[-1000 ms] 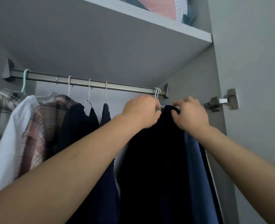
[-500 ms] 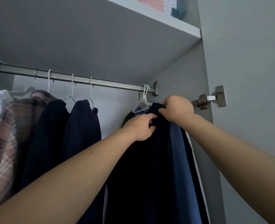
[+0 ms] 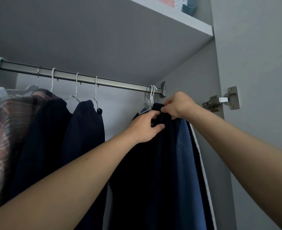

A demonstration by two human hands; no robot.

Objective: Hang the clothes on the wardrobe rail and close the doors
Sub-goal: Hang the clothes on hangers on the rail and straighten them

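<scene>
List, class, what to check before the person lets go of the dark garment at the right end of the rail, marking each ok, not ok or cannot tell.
1. Hooks over the rail: ok.
2. Dark garment seated on its hanger: cannot tell, the hands cover its top.
3. Left hand grips the garment: ok.
4. Right hand pinches its top edge: ok.
5. Blue garment hanging straight beside it: ok.
6. Door closed: not ok, the hinge stands open.
</scene>
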